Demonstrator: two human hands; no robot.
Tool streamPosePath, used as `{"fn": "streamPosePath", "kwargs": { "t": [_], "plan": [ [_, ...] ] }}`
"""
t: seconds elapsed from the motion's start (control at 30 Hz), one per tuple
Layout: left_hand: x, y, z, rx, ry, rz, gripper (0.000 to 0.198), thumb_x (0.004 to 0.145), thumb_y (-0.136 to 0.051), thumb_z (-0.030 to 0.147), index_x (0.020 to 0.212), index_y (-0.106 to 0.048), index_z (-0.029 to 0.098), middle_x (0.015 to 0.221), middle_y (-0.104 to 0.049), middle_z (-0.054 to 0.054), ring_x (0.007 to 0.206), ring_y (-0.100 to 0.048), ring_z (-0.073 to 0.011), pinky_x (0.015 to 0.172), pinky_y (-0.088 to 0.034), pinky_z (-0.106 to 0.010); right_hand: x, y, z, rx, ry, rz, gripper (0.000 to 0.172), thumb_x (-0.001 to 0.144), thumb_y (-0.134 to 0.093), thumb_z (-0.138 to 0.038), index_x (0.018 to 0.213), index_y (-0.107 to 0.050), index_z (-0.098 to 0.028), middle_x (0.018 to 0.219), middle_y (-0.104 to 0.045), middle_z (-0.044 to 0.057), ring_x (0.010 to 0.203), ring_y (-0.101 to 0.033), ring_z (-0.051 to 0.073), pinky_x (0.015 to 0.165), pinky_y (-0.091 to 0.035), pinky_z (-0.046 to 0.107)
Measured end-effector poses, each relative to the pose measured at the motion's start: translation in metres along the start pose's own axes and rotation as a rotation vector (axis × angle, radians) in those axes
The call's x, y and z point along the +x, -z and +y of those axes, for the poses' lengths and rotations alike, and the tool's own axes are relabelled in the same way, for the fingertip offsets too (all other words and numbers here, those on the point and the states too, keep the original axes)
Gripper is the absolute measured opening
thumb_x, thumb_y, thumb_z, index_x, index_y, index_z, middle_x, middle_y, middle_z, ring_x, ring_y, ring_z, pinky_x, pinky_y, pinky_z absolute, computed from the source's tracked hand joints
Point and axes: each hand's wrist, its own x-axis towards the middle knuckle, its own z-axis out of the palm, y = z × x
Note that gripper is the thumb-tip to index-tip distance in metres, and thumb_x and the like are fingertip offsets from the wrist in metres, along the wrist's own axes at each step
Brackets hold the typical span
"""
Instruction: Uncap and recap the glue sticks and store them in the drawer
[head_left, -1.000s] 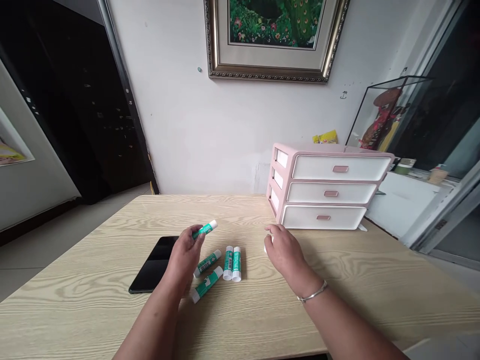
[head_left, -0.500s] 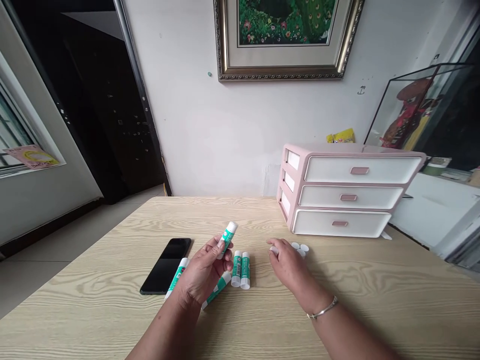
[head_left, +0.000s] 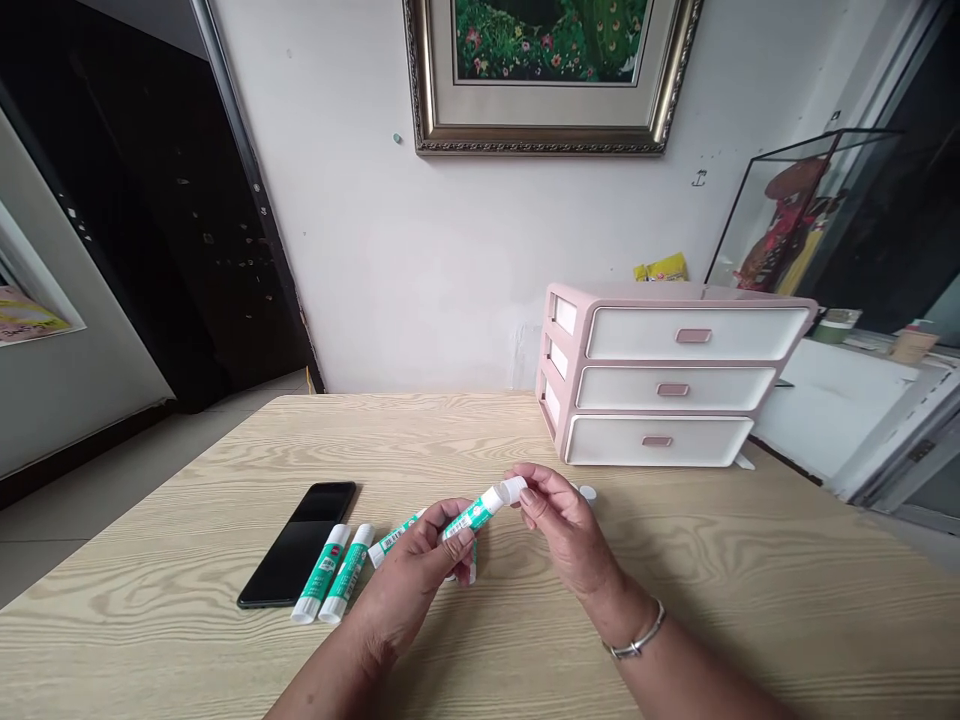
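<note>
My left hand [head_left: 424,565] is closed around a green-and-white glue stick [head_left: 474,514], tilted up to the right. My right hand [head_left: 566,525] pinches a white cap [head_left: 514,488] at the glue stick's upper end; the two look to be touching. Two more glue sticks [head_left: 322,575] [head_left: 349,575] lie side by side to the left of my left hand. Another glue stick [head_left: 391,538] lies just behind it, partly covered. Under my left fingers the end of a further glue stick [head_left: 473,565] shows. White caps [head_left: 589,494] lie behind my right hand, mostly hidden.
A black phone [head_left: 296,545] lies left of the glue sticks on the wooden table [head_left: 720,600]. At the back right stands a pink-and-white drawer unit [head_left: 671,375] with a yellow packet [head_left: 661,268] behind its top. The table's left edge borders the floor.
My right hand has lifted a white cap from the group on the table and brought it left to the glue stick. My left hand has tilted the stick towards it. The view has shifted slightly right.
</note>
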Motion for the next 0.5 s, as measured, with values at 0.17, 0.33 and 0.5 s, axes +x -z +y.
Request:
{"fn": "streamPosePath", "kwargs": {
  "t": [0.17,0.33,0.5],
  "plan": [
    [-0.0027,-0.0009,-0.0015,0.120,-0.015,-0.022,0.040,0.091,-0.065,0.045,0.119,-0.058,0.017,0.077,-0.059,-0.001,0.070,-0.050,-0.0136,0.067,-0.042,-0.028,-0.0067,-0.0001,-0.0027,-0.087,0.037,-0.034,0.027,0.091,-0.067,-0.039,0.115,-0.069,-0.026,0.102,-0.071,0.004,0.091,-0.063,0.016,0.084,-0.052,0.030],
    [-0.0043,0.0000,0.0010,0.316,0.010,-0.062,0.044,0.094,-0.059,0.048,0.127,-0.056,0.019,0.079,-0.056,0.001,0.067,-0.044,-0.0118,0.064,-0.038,-0.026,-0.0083,0.0023,-0.0008,-0.219,0.096,-0.054,0.031,0.093,-0.065,-0.037,0.122,-0.067,-0.026,0.116,-0.071,0.007,0.100,-0.065,0.019,0.088,-0.054,0.034],
    [-0.0045,0.0027,0.0001,0.371,0.011,-0.109,0.047,0.094,-0.058,0.048,0.132,-0.056,0.020,0.077,-0.052,0.002,0.065,-0.040,-0.0112,0.059,-0.034,-0.025,-0.0101,0.0013,-0.0025,-0.321,0.140,-0.101,0.031,0.095,-0.062,-0.035,0.125,-0.066,-0.026,0.120,-0.071,0.007,0.103,-0.066,0.020,0.088,-0.054,0.034]
  ]
}}
